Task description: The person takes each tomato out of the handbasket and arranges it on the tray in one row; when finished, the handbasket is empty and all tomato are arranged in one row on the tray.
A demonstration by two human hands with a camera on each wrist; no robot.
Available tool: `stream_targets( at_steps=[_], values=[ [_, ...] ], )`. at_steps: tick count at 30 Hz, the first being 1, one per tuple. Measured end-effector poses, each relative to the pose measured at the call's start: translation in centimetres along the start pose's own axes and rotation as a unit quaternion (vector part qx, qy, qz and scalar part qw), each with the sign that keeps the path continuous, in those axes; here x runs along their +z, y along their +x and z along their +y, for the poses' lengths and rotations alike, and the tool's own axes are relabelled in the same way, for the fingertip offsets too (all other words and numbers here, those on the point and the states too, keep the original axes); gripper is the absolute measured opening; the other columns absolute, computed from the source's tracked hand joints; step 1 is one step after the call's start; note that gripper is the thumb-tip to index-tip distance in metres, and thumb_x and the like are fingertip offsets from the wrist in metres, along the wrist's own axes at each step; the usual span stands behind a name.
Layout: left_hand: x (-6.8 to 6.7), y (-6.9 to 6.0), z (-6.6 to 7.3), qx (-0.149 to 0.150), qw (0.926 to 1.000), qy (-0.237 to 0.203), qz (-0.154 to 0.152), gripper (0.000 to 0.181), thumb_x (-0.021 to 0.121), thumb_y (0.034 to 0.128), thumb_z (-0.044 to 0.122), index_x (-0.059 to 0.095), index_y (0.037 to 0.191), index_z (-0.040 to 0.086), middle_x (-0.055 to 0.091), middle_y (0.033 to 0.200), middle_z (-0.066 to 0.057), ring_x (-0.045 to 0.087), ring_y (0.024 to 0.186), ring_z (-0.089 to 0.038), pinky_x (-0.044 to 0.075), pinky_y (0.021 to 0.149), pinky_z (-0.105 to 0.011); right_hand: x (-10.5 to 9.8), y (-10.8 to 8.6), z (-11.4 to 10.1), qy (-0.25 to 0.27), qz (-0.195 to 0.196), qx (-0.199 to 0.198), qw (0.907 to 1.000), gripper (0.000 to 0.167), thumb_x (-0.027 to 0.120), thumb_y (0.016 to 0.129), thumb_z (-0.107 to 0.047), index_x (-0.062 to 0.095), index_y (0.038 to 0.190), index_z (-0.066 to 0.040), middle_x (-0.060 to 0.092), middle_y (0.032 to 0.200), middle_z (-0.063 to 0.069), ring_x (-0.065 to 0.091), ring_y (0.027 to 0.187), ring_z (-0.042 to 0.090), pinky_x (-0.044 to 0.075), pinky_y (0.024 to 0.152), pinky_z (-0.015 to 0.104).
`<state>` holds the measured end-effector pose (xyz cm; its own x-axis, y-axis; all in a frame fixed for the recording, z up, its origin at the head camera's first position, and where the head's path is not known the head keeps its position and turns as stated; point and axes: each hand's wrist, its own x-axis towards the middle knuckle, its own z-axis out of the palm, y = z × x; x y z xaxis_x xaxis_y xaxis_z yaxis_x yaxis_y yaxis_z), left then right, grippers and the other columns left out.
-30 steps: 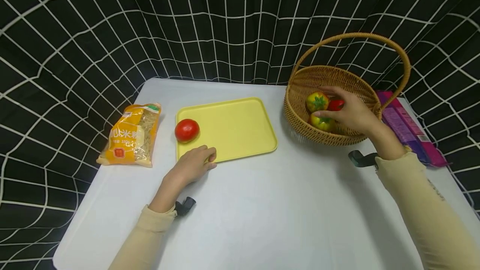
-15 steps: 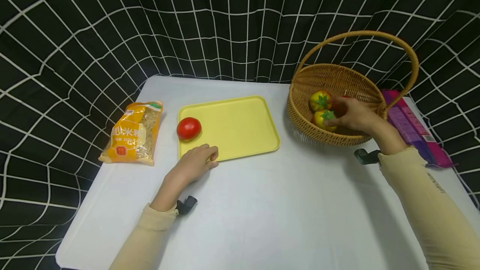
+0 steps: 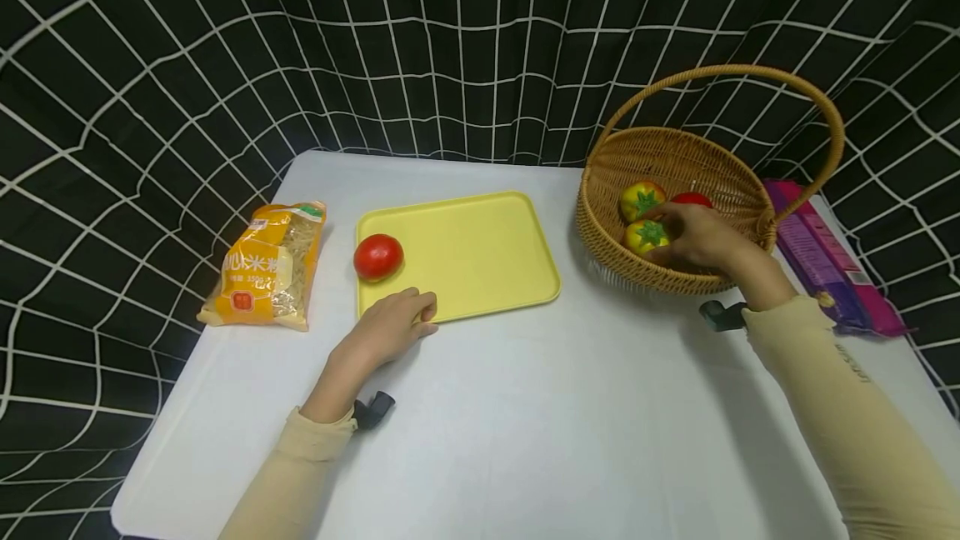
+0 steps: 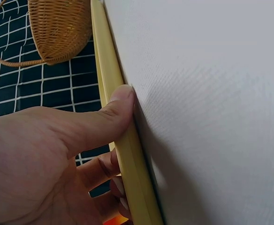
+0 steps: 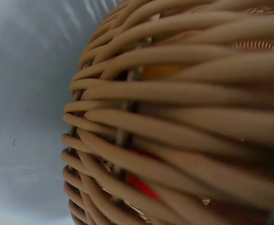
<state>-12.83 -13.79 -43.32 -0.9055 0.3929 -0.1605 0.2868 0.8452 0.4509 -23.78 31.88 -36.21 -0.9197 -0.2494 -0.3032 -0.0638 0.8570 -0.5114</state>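
My left hand (image 3: pixel 392 327) pinches the near rim of a yellow tray (image 3: pixel 480 257). In the left wrist view the thumb (image 4: pixel 120 105) presses the rim's outer side, with fingers curled inside. A red tomato (image 3: pixel 378 257) lies at the tray's left end. My right hand (image 3: pixel 701 233) reaches into a wicker basket (image 3: pixel 675 277), fingers and thumb around a yellow tomato (image 3: pixel 645 237) with a green leafy top. A second yellow tomato (image 3: pixel 641 198) sits behind it, and a red tomato (image 3: pixel 692 199) shows beyond the hand. Basket weave (image 5: pixel 184 93) hides the right fingers in the right wrist view.
An orange bag of dry noodles (image 3: pixel 262 269) lies left of the tray. To the basket's right is a purple and pink packet (image 3: pixel 832 261). The basket's tall handle (image 3: pixel 720 71) arches above it. A black gridded cloth (image 3: pixel 450 48) hangs around the white table (image 3: pixel 510 423).
Over the last second my right hand has shifted within the basket, from beside the red tomato onto the nearer yellow tomato. The left hand keeps its hold on the tray's rim.
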Motion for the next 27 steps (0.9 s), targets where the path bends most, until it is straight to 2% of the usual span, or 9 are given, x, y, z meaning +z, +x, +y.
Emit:
stream_targets(
  at_steps=[6,12,22,27],
  values=[
    [-0.01,-0.04,0.02,0.000,1.0000,0.002,-0.002,0.026,0.076,0.0980,0.020,0.052,0.091,0.016,0.045,0.084,-0.003,0.046,0.079,-0.020,0.035,0.070,-0.032,0.00,0.09,-0.16,-0.011,0.002,0.000,0.9999,0.064,0.083,0.092,-0.015,0.055,0.148,-0.004,0.055,0.137,0.033,0.054,0.119,0.045,0.050,0.099,0.058],
    [-0.04,-0.09,0.05,0.001,1.0000,0.001,-0.001,0.026,0.076,0.0979,0.020,0.052,0.091,0.016,0.045,0.084,-0.002,0.046,0.079,-0.020,0.035,0.070,-0.032,0.02,0.06,-0.28,-0.009,0.002,0.005,0.9999,0.064,0.082,0.092,-0.014,0.054,0.149,-0.005,0.055,0.139,0.032,0.053,0.119,0.045,0.050,0.099,0.056],
    [-0.13,-0.09,0.21,-0.003,1.0000,-0.002,-0.002,0.025,0.076,0.0985,0.020,0.052,0.091,0.016,0.045,0.085,-0.003,0.046,0.079,-0.020,0.035,0.070,-0.032,0.04,0.03,-0.28,-0.023,0.007,-0.002,0.9997,0.062,0.081,0.092,-0.013,0.056,0.148,-0.005,0.055,0.139,0.030,0.051,0.120,0.044,0.049,0.101,0.059],
    [-0.12,-0.05,0.20,-0.002,1.0000,0.002,-0.001,0.025,0.076,0.0983,0.020,0.052,0.091,0.016,0.045,0.085,-0.003,0.046,0.079,-0.020,0.035,0.070,-0.032,0.11,0.04,-0.24,-0.030,0.015,-0.012,0.9994,0.061,0.081,0.091,-0.014,0.058,0.147,-0.005,0.057,0.137,0.030,0.052,0.119,0.044,0.050,0.098,0.057]
  ],
)
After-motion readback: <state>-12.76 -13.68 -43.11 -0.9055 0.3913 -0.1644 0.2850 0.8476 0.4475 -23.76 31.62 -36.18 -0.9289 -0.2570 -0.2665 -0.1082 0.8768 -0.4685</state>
